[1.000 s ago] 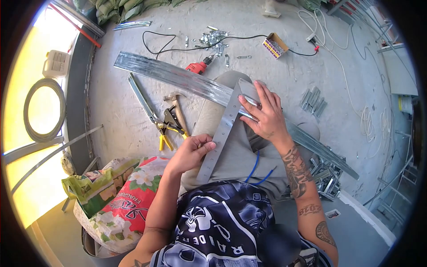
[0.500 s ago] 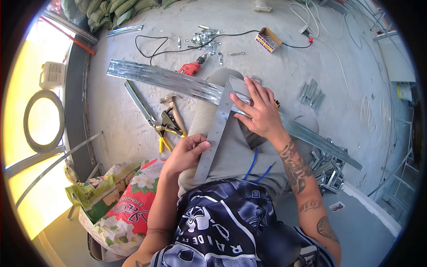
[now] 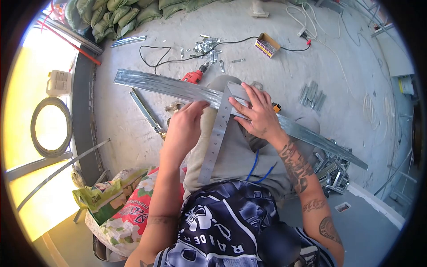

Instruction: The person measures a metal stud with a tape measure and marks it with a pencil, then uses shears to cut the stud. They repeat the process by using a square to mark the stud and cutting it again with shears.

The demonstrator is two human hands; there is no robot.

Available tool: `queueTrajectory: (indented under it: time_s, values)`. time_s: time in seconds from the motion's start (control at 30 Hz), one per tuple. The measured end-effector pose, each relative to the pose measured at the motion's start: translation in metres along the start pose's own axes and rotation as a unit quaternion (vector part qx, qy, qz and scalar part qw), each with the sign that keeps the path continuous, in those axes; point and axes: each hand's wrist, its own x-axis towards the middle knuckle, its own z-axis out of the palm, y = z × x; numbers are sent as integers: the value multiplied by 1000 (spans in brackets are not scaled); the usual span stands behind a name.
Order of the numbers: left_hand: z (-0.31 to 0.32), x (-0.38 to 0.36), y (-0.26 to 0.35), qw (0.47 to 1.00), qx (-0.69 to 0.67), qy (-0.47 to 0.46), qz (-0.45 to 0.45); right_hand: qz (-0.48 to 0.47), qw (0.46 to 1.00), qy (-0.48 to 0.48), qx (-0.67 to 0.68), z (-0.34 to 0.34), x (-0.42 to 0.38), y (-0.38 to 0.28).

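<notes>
A long galvanized metal channel (image 3: 160, 84) lies slantwise across my knees. Over it is a metal square (image 3: 215, 142), its numbered blade pointing back toward my shirt. My right hand (image 3: 259, 113) holds the square against the channel, fingers spread across the top and thumb at the near edge. My left hand (image 3: 187, 122) is beside the channel's near edge, left of the blade, with its fingers pinched together; whatever they may hold is hidden. Beyond the channel lies a red power drill (image 3: 194, 76). A hammer (image 3: 173, 107) and yellow-handled snips are mostly covered by my left hand and forearm.
Small metal clips (image 3: 207, 46) are scattered ahead, near an open box (image 3: 267, 46) and a black cord. Cut metal pieces (image 3: 312, 95) lie to the right, with a heap of brackets (image 3: 331, 171) nearer. Filled bags (image 3: 142, 182) stand at left, sandbags (image 3: 126, 13) at the back.
My left hand has let go of the square's blade and moved up to the channel, covering much of the hammer and snips. My right hand stays on the square.
</notes>
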Motion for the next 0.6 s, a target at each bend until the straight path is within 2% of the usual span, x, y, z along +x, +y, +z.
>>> queueTrajectory:
  time_s: [0.07, 0.13, 0.2, 0.27, 0.37, 0.6]
  values:
    - [8, 15, 4, 1000, 8, 20, 7, 0, 1000, -4, -8, 0, 1, 0]
    - [24, 27, -7, 997, 52, 33, -56, -2, 1000, -3, -10, -1, 1, 0]
    - [32, 33, -11, 995, 80, 53, -35, 0, 1000, -3, -12, -1, 0, -1]
    - [34, 37, -11, 991, 129, 20, -24, 0, 1000, -4, -16, -1, -1, -1]
    - [38, 40, -7, 992, 115, 6, -46, 1, 1000, -2, -18, 0, -1, 0]
    - [42, 48, -1, 989, 144, -5, -37, 1, 1000, -5, -20, 1, 0, 0]
